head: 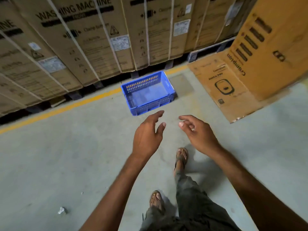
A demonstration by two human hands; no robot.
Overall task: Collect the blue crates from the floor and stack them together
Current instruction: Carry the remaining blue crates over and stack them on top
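Note:
One blue plastic crate (147, 93) with slotted walls stands empty and upright on the grey floor, just in front of the yellow line. My left hand (147, 135) reaches forward below the crate's near wall, fingers spread, holding nothing. My right hand (197, 133) is stretched out beside it to the right, fingers loosely curled and apart, also holding nothing. Neither hand touches the crate. No other blue crate is in view.
A row of strapped washing-machine cartons (75, 40) on dark pallets lines the far side behind a yellow floor line (66, 107). A large brown carton (260, 60) stands at the right. My sandalled feet (180, 157) are on the floor. A paper scrap (62, 210) lies lower left.

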